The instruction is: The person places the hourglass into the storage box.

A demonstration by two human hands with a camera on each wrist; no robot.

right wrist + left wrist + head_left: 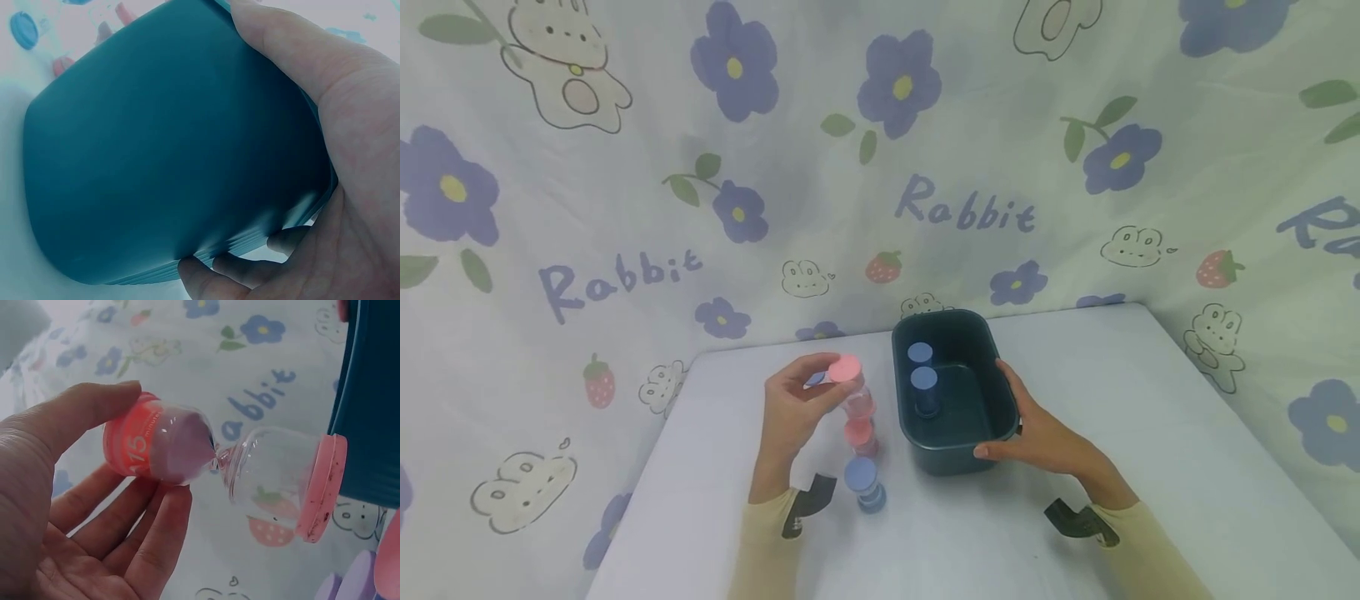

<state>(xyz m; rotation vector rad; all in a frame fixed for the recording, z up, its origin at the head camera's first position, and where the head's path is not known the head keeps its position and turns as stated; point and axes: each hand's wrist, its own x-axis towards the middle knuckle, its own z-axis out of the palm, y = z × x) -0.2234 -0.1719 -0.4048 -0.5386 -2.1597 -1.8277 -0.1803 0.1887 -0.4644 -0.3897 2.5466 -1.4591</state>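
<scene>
My left hand (790, 408) pinches a pink-capped hourglass (182, 447) by one end, between thumb and fingers. "15 minutes" is printed on that end, and pale sand shows in the bulb beside it. It is up beside the left wall of a dark teal plastic bin (951, 457). My right hand (1037, 437) grips the bin's near right corner, thumb at the front rim and fingers along the right side. Inside the bin stand two blue hourglasses, one nearer (924, 380) and one farther (921, 353).
Left of the bin on the white table (962, 542) stand another pink hourglass (860, 432) and, nearer, a blue hourglass (861, 475). A blue cap (815, 379) shows partly behind my left hand. A rabbit-and-flower cloth (827, 208) hangs at the back.
</scene>
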